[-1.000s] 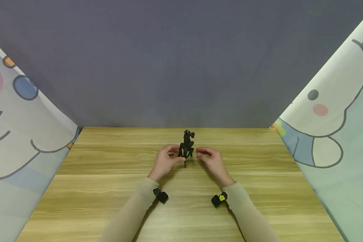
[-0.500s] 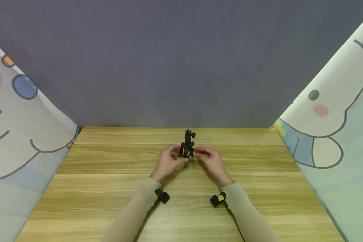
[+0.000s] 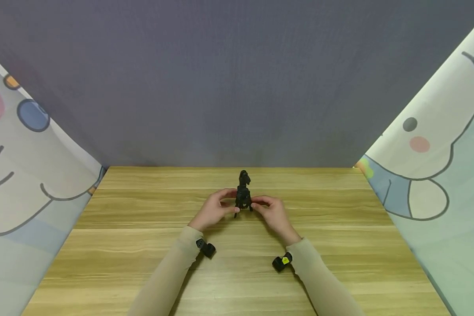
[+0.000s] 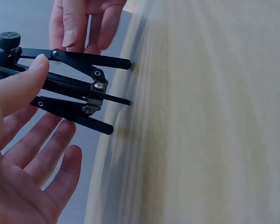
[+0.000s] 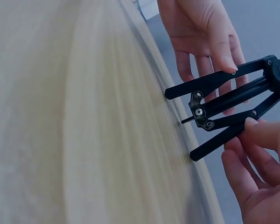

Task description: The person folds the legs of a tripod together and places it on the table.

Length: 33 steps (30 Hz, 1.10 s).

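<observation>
A small black tripod [image 3: 243, 193] stands upright on the wooden table [image 3: 150, 259], its legs spread. My left hand [image 3: 214, 210] holds it from the left; in the left wrist view the thumb lies across the tripod [image 4: 95, 59] while the other fingers spread behind it. From the right, my right hand [image 3: 274, 215] pinches one leg between thumb and fingers, as the right wrist view shows near the leg's hinge. Both wrist views show the foot ends of the legs right at the tabletop. A round knob [image 4: 8, 40] sticks out from the tripod's side.
A grey panel [image 3: 229, 87] rises behind the table's back edge. Cloths with cartoon prints, one on the left [image 3: 35, 175] and one on the right [image 3: 430, 245], flank the table. A small black camera sits on each wrist.
The tripod has turned about its upright axis, so its head and legs face differently. My right hand has come left from beside the tripod and now grips a leg; my left hand still holds on.
</observation>
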{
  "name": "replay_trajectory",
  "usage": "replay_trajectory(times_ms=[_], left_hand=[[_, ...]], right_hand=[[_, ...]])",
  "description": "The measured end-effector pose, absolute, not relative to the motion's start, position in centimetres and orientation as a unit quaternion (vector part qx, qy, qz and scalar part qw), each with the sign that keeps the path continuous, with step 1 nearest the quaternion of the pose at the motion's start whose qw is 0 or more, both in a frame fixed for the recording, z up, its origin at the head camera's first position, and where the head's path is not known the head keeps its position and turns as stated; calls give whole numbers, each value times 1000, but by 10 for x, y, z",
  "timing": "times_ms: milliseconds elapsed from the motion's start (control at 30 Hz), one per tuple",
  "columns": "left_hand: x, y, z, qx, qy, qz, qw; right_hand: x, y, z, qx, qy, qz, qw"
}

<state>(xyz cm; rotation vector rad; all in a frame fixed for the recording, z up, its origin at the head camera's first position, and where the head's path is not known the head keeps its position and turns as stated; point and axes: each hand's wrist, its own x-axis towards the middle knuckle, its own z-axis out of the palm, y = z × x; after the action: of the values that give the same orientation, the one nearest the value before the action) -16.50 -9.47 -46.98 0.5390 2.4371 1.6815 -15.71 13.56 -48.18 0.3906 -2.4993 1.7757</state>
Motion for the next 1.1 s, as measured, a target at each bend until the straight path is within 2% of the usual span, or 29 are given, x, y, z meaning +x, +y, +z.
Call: replay_trajectory(times_ms=[633, 1100], left_hand=[[-166, -93, -473, 157, 800, 574, 74], [-160, -93, -473, 158, 812, 560, 49]], right_hand=[[-157, 123, -485, 118, -819, 560, 37], [-159, 129, -484, 120, -792, 598, 5]])
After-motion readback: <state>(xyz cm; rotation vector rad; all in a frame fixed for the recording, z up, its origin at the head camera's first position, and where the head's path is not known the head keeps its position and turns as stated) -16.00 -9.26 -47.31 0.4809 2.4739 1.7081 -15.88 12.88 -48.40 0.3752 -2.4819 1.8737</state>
